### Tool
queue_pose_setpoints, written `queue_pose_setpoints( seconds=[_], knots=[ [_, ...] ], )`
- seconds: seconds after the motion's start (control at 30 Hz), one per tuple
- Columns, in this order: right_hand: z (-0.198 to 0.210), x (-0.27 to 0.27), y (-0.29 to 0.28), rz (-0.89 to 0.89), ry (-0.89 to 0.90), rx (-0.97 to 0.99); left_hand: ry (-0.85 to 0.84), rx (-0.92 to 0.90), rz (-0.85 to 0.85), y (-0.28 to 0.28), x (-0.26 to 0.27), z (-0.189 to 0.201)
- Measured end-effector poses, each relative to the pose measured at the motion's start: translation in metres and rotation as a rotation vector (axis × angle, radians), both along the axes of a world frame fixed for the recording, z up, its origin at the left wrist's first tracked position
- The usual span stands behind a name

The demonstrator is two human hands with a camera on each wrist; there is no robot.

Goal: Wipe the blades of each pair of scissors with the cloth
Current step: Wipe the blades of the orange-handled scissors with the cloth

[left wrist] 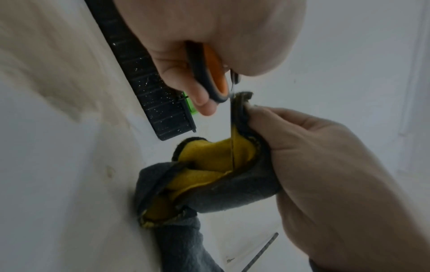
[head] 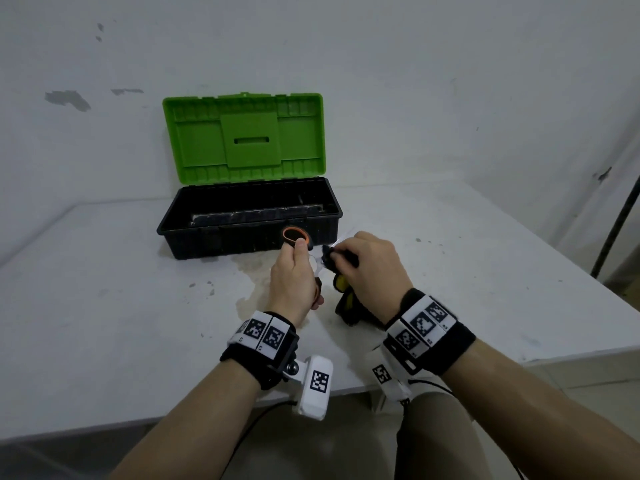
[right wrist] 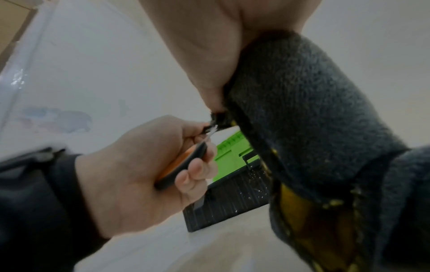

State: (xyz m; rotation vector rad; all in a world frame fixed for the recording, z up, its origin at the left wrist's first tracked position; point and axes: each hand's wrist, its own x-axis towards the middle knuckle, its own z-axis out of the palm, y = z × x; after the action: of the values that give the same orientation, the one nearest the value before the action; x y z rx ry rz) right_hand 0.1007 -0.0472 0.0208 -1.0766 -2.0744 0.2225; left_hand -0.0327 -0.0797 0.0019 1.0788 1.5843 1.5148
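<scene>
The left hand (head: 294, 271) curls its fingers round the black-and-orange plastic handles of a pair of steel-bladed scissors (left wrist: 209, 73), holding them above the stained white tabletop (head: 121, 306), just in front of the open black plastic toolbox with a green lid (head: 249, 216). From that grip the thin blade runs away toward the right hand (head: 367, 268), and in the left-wrist view it shows edge-on as a narrow line sinking into a fold of the grey fleece cloth with a yellow inner face (left wrist: 216, 156). The right hand pinches that cloth closed over the blade, thumb on one side and fingers (left wrist: 302, 125) on the other, with the loose tail of the cloth hanging down toward the table. So the blade's long axis lies along the line between the two hands, handles on the left and tip buried on the right; the tip itself is hidden in the fabric. The wipe, as I judge it, turns on sliding the pinched cloth along that axis. Whether both blades lie inside the fold I cannot tell. No second pair of scissors is clearly visible.
</scene>
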Motion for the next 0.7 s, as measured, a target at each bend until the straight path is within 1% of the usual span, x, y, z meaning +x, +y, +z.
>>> queue_pose_setpoints(
  seconds=[0.07, 0.1, 0.2, 0.23, 0.37, 0.47, 0.57, 0.7],
  knots=[
    [0.004, 0.005, 0.002, -0.024, 0.045, 0.021, -0.005, -0.014, 0.015, 0.0, -0.001, 0.0],
    [0.005, 0.006, 0.001, 0.004, 0.041, 0.023, -0.005, -0.016, 0.022, 0.0, -0.002, -0.001],
    [-0.002, 0.004, -0.007, 0.101, -0.079, -0.057, -0.008, -0.015, 0.027, 0.001, -0.005, -0.001],
    [-0.005, 0.004, -0.008, 0.101, -0.106, -0.088, -0.018, -0.018, 0.02, 0.002, -0.006, -0.001],
    [-0.01, 0.009, -0.007, 0.064, -0.096, -0.112, -0.06, -0.038, 0.014, 0.002, -0.009, -0.001],
    [-0.006, 0.005, -0.008, 0.052, -0.165, -0.119, -0.07, -0.037, 0.01, 0.004, -0.015, -0.003],
    [-0.006, 0.004, -0.006, 0.03, -0.181, -0.13, -0.038, -0.048, -0.031, 0.004, -0.019, -0.005],
    [-0.009, 0.004, -0.002, 0.0, -0.165, -0.164, 0.0, -0.074, -0.142, 0.003, -0.027, -0.005]
  ],
)
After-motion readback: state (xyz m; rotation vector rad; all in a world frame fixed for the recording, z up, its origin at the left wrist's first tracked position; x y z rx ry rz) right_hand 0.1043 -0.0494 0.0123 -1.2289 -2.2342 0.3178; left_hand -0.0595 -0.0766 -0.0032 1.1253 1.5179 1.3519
